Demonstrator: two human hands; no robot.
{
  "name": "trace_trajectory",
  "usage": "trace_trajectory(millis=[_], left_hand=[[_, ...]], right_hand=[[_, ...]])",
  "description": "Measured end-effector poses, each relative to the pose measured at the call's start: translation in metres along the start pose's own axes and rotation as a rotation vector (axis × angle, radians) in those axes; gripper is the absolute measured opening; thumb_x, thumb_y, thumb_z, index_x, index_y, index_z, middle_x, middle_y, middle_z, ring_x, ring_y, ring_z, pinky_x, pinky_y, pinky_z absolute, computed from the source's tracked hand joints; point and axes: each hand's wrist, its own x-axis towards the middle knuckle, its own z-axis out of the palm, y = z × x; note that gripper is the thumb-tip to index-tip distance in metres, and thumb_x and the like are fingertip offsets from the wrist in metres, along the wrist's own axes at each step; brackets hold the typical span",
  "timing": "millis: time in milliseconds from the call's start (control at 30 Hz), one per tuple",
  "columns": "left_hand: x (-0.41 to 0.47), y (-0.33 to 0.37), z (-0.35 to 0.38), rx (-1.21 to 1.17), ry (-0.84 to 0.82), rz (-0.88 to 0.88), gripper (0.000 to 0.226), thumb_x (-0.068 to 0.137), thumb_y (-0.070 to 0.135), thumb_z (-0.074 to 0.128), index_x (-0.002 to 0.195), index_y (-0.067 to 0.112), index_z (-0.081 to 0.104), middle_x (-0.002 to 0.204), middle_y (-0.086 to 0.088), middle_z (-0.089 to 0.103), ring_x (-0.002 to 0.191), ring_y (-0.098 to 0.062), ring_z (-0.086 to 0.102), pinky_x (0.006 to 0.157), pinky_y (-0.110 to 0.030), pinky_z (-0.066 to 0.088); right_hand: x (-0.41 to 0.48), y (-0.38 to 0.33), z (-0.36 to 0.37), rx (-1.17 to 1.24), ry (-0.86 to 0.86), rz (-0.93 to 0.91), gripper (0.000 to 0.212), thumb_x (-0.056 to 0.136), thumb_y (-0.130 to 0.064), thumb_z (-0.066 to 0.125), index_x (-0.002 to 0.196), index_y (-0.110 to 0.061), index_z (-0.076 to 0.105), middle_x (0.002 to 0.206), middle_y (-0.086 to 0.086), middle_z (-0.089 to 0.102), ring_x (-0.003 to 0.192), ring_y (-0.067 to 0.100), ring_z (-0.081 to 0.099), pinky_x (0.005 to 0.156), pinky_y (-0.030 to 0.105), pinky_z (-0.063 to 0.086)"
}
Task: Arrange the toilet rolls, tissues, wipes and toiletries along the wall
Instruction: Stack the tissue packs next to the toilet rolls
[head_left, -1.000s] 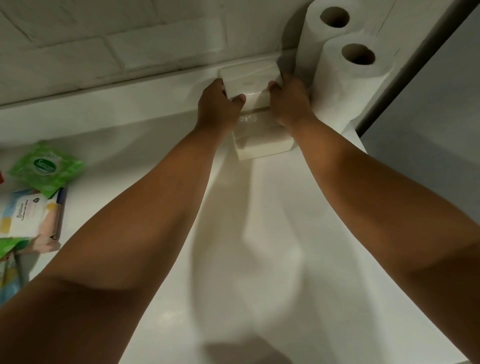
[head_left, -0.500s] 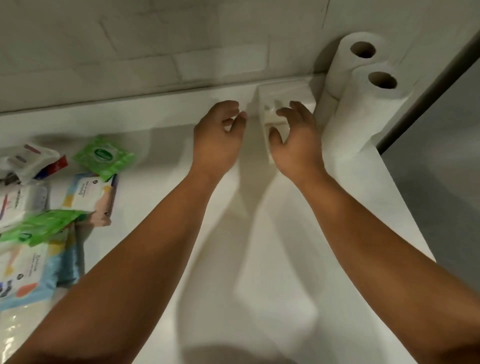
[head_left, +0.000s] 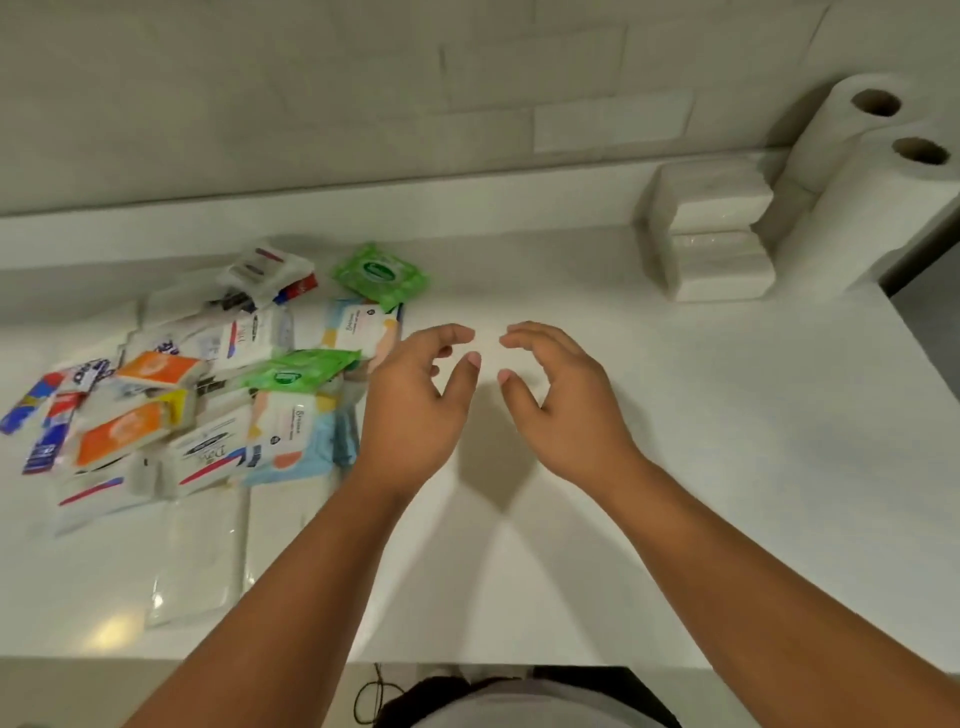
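Observation:
Two white paper rolls (head_left: 852, 171) stand upright against the wall at the far right. Beside them, two white tissue packs (head_left: 711, 234) sit stacked, one on the other. A heap of packets lies at the left: green wipes packs (head_left: 382, 273), orange tissue packs (head_left: 122, 426), white soap packets (head_left: 218, 457) and a blue-and-white wipes pack (head_left: 296, 441). My left hand (head_left: 415, 400) and my right hand (head_left: 561, 395) hover empty over the middle of the white counter (head_left: 675, 467), fingers loosely curled, facing each other.
A tiled wall (head_left: 363, 93) with a low ledge runs along the back. Flat clear-wrapped white packs (head_left: 192, 561) lie near the front left. The counter ends at the right behind the rolls and at the front edge near my body.
Both hands let go of the stacked tissue packs beside the rolls and drew back to the left, toward the counter's middle. The view swung left, bringing the heap of packets into sight.

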Motion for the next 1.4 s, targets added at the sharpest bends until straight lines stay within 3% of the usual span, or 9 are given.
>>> trace_trajectory(millis=[133, 233, 333, 400, 533, 733, 1033, 1200, 1400], left_hand=[[-0.039, -0.033, -0.058, 0.067, -0.026, -0.006, 0.023, 0.095, 0.023, 0.064, 0.117, 0.032, 0.065, 0.114, 0.017, 0.064, 0.109, -0.003, 0.059, 0.089, -0.010, 0.044], [-0.064, -0.061, -0.095, 0.129, -0.044, -0.032, 0.024, 0.096, 0.023, 0.064, 0.118, 0.031, 0.064, 0.109, 0.024, 0.059, 0.108, -0.008, 0.059, 0.092, -0.022, 0.047], [-0.086, -0.093, -0.126, 0.219, -0.064, -0.030, 0.028, 0.094, 0.017, 0.066, 0.121, 0.026, 0.064, 0.113, 0.019, 0.057, 0.111, -0.015, 0.059, 0.096, -0.033, 0.049], [-0.099, -0.111, -0.141, 0.280, -0.085, -0.030, 0.030, 0.093, 0.013, 0.066, 0.121, 0.022, 0.065, 0.116, 0.013, 0.060, 0.110, -0.017, 0.059, 0.095, -0.031, 0.048], [-0.115, -0.143, -0.158, 0.432, -0.126, -0.031, 0.031, 0.090, 0.008, 0.065, 0.119, 0.017, 0.065, 0.121, 0.002, 0.065, 0.110, -0.020, 0.057, 0.088, -0.022, 0.039], [-0.121, -0.160, -0.167, 0.459, -0.200, -0.016, 0.031, 0.089, 0.000, 0.061, 0.118, 0.010, 0.067, 0.119, -0.005, 0.067, 0.111, -0.023, 0.059, 0.092, -0.021, 0.038], [-0.102, -0.158, -0.170, 0.470, -0.260, 0.024, 0.028, 0.090, 0.000, 0.059, 0.115, 0.007, 0.070, 0.121, -0.011, 0.069, 0.108, -0.030, 0.065, 0.091, -0.027, 0.045], [-0.085, -0.151, -0.170, 0.436, -0.263, -0.137, 0.029, 0.097, 0.008, 0.055, 0.123, 0.013, 0.067, 0.125, -0.008, 0.067, 0.114, -0.025, 0.061, 0.090, -0.024, 0.042], [-0.081, -0.148, -0.163, 0.469, -0.308, -0.074, 0.035, 0.097, 0.012, 0.057, 0.132, 0.014, 0.062, 0.130, -0.010, 0.064, 0.118, -0.028, 0.059, 0.099, -0.036, 0.047]], right_hand=[[-0.034, -0.028, 0.053, -0.023, -0.109, 0.016, 0.033, 0.091, -0.022, 0.060, 0.124, -0.019, 0.061, 0.131, -0.005, 0.057, 0.125, 0.009, 0.051, 0.107, 0.028, 0.041], [-0.059, -0.046, 0.090, -0.051, -0.209, 0.049, 0.037, 0.090, -0.024, 0.060, 0.127, -0.021, 0.059, 0.133, -0.007, 0.055, 0.125, 0.009, 0.050, 0.108, 0.023, 0.038], [-0.082, -0.061, 0.124, -0.080, -0.286, 0.087, 0.042, 0.090, -0.026, 0.062, 0.132, -0.020, 0.056, 0.135, -0.006, 0.053, 0.126, 0.009, 0.049, 0.109, 0.023, 0.037], [-0.095, -0.069, 0.143, -0.122, -0.333, 0.118, 0.053, 0.089, -0.032, 0.065, 0.138, -0.019, 0.049, 0.141, -0.005, 0.049, 0.129, 0.010, 0.045, 0.112, 0.029, 0.037], [-0.113, -0.082, 0.171, -0.199, -0.489, 0.197, 0.092, 0.079, -0.050, 0.072, 0.152, -0.019, 0.025, 0.152, -0.005, 0.035, 0.137, 0.014, 0.034, 0.113, 0.026, 0.028], [-0.119, -0.090, 0.213, -0.274, -0.360, 0.209, 0.099, 0.060, -0.067, 0.070, 0.140, -0.023, 0.032, 0.122, -0.006, 0.050, 0.111, 0.014, 0.047, 0.097, 0.035, 0.043], [-0.121, -0.090, 0.231, -0.415, -0.242, 0.240, 0.126, 0.047, -0.082, 0.058, 0.149, -0.020, 0.017, 0.135, -0.002, 0.042, 0.120, 0.019, 0.043, 0.102, 0.041, 0.041], [-0.119, -0.094, 0.230, -0.433, -0.263, 0.273, 0.122, 0.052, -0.073, 0.063, 0.149, -0.019, 0.012, 0.135, 0.000, 0.040, 0.122, 0.022, 0.041, 0.102, 0.042, 0.039], [-0.120, -0.074, 0.190, -0.466, -0.319, 0.302, 0.109, 0.058, -0.057, 0.069, 0.147, -0.021, 0.017, 0.135, -0.001, 0.041, 0.121, 0.022, 0.040, 0.102, 0.039, 0.039]])
